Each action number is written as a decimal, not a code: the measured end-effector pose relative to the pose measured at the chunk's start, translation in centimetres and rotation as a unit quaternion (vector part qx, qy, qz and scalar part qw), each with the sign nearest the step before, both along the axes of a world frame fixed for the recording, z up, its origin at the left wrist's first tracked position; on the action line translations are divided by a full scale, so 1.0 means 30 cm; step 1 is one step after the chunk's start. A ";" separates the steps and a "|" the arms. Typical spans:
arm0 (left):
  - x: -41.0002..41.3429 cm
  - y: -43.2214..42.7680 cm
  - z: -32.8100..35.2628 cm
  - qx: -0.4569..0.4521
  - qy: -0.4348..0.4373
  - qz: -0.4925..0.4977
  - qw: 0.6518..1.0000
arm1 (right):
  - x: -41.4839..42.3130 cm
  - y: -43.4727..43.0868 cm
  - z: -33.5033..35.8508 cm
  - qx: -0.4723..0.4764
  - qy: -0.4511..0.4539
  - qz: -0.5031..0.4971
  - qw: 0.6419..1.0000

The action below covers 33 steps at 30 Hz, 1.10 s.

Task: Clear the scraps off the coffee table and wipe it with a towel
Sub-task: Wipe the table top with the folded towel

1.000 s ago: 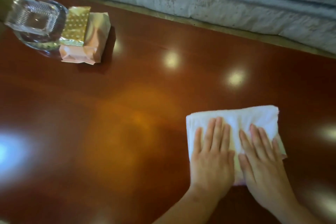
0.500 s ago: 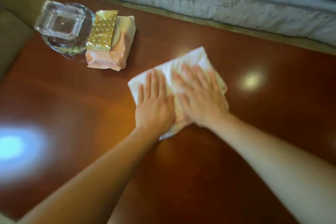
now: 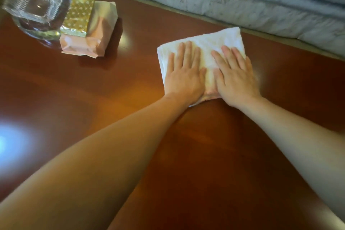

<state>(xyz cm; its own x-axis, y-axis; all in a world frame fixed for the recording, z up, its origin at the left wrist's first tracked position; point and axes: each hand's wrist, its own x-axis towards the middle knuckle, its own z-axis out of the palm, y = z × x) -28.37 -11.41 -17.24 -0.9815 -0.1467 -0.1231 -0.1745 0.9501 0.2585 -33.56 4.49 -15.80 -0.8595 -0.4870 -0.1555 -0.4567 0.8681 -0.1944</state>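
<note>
Folded white terry towel (image 3: 214, 43) at 1 o'clock on glossy red-brown wooden coffee table (image 3: 93, 99). On it left hand (image 3: 183, 76), right hand (image 3: 235, 78) pressed flat, uncurled, gripping nothing. Press evenly, overlap strokes; skirt pink and gold foil packets (image 3: 87, 31) at 10 o'clock.

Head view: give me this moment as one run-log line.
phase: wipe | left hand: flat on towel | right hand: flat on towel | table: gold packet on pink packet beside glass dish, far left
</note>
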 end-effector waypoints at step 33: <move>0.957 0.122 0.038 0.046 -0.020 0.059 0.997 | 0.830 0.086 -0.013 0.048 0.014 0.017 0.999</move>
